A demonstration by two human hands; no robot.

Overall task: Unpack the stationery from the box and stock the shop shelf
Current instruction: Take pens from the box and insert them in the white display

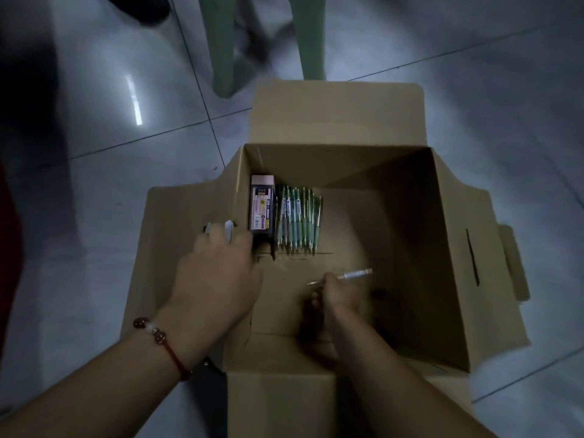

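Observation:
An open cardboard box [442,248] stands on the floor with its flaps spread. Inside, at the far left, a dark packet with a pink label [261,207] stands on edge against the wall. Beside it lies a row of several green and blue pens [298,221]. My left hand [218,273] is at the box's left wall and grips a few white items [228,230], partly hidden by the fingers. My right hand [338,295] is down inside the box and holds a single white pen [354,275] that points up and right.
A grey tiled floor [126,184] surrounds the box. The legs of a pale green stool [311,42] stand just beyond the far flap. A dark shoe [139,7] shows at the top left.

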